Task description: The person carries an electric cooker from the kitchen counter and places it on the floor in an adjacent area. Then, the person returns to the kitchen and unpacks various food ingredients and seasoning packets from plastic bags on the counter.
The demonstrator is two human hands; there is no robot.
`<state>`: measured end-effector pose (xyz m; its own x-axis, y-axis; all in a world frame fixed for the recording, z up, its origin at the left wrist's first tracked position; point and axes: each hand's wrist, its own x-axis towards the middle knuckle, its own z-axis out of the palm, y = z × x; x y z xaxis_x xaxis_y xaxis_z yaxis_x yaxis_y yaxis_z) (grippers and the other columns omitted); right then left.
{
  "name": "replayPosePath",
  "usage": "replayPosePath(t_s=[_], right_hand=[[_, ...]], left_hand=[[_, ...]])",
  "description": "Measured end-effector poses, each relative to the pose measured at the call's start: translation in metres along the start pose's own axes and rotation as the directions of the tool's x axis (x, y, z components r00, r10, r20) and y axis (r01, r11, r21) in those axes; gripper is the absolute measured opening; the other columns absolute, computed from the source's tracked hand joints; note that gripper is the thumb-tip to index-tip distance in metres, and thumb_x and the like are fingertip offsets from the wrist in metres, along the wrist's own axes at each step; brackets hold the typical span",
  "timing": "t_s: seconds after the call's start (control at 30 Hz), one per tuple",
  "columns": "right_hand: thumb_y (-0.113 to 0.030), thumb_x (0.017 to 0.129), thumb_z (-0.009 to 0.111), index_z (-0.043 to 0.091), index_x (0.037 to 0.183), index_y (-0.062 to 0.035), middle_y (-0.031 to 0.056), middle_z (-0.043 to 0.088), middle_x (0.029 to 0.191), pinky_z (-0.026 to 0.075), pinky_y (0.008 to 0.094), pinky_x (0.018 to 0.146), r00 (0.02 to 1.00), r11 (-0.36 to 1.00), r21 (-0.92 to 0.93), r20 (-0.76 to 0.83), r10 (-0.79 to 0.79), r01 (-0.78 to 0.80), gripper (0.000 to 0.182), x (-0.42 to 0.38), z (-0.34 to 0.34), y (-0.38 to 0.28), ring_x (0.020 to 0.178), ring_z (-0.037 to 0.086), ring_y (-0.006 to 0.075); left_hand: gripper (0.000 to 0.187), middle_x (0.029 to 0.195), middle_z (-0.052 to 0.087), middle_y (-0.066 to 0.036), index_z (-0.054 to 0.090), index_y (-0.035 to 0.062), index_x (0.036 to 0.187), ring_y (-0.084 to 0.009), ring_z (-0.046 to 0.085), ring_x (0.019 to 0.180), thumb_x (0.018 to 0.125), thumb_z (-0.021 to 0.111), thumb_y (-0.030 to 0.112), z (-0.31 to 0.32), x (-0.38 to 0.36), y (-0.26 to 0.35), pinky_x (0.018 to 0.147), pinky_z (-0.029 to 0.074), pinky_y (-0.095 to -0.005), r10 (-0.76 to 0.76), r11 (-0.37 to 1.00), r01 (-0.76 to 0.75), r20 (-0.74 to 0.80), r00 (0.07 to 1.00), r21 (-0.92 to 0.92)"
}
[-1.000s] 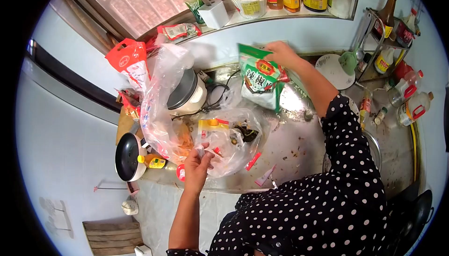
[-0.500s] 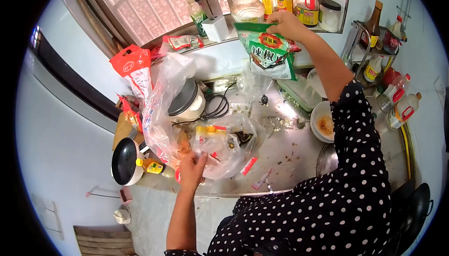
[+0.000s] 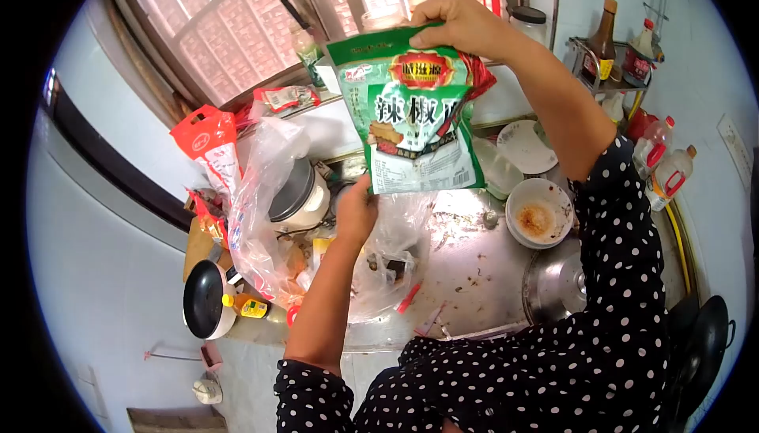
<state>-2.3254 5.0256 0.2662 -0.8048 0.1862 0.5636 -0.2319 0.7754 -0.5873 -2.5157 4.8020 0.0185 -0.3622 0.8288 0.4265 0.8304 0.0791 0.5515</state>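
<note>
A green and white chili seasoning bag (image 3: 415, 117) with large Chinese lettering hangs upright in front of me. My right hand (image 3: 458, 23) pinches its top edge, fingers closed. At the lower left corner of the bag, my left hand (image 3: 358, 210) has its fingers closed on the edge, with the fingertips partly hidden. Below the left forearm lies a crumpled clear plastic bag (image 3: 375, 291) with small items inside. Another translucent plastic bag (image 3: 265, 188) slumps to the left, beside a pot with a dark lid (image 3: 292, 192).
White bowls (image 3: 540, 211) and a plate (image 3: 526, 147) stand at the right of the metal counter (image 3: 466, 291). A frying pan (image 3: 207, 298) and a yellow-capped bottle (image 3: 249, 305) are at the left. Bottles crowd the window sill, and a rack (image 3: 613, 69) holds sauces.
My right hand has brought the seasoning bag closer and to the left. My left hand has left the plastic bags and risen to the seasoning bag's lower corner.
</note>
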Motion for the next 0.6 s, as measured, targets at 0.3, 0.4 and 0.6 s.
replayPosePath(t_s=[0.3,0.4,0.6], right_hand=[[-0.006,0.077,0.067,0.065,0.082,-0.0014,0.0003,0.062,0.073,0.047,0.0212,0.062,0.982,0.985,-0.034,-0.095,0.166,-0.169,0.007,-0.016,-0.035,0.045,0.068,0.056,0.0053],[-0.005,0.075,0.068,0.064,0.081,0.0000,0.0001,0.060,0.069,0.045,0.0232,0.062,0.985,0.978,-0.139,-0.098,0.140,-0.153,0.009,-0.019,-0.025,0.082,0.066,0.054,0.0063],[-0.014,0.069,0.072,0.066,0.087,-0.0013,0.0108,0.064,0.073,0.045,0.0324,0.065,0.956,0.925,-0.256,-0.160,0.247,-0.282,0.023,-0.036,-0.022,0.157,0.069,0.060,0.0194]], left_hand=[[0.015,0.090,0.062,-0.003,0.058,-0.0007,0.097,-0.0112,0.058,0.082,0.083,0.055,-0.003,-0.057,-0.034,-0.035,0.075,0.045,-0.0240,-0.308,0.864,0.287,0.015,0.951,-0.414],[0.014,0.090,0.062,-0.003,0.058,-0.0013,0.098,-0.0101,0.057,0.083,0.084,0.055,-0.001,-0.085,-0.052,-0.037,0.076,0.044,-0.0231,-0.296,0.868,0.253,-0.035,0.955,-0.428],[0.022,0.091,0.062,-0.013,0.060,0.0055,0.095,-0.0271,0.062,0.079,0.077,0.055,-0.004,-0.112,-0.099,-0.020,0.068,0.049,-0.0347,-0.080,0.983,0.110,-0.194,0.978,0.148]])
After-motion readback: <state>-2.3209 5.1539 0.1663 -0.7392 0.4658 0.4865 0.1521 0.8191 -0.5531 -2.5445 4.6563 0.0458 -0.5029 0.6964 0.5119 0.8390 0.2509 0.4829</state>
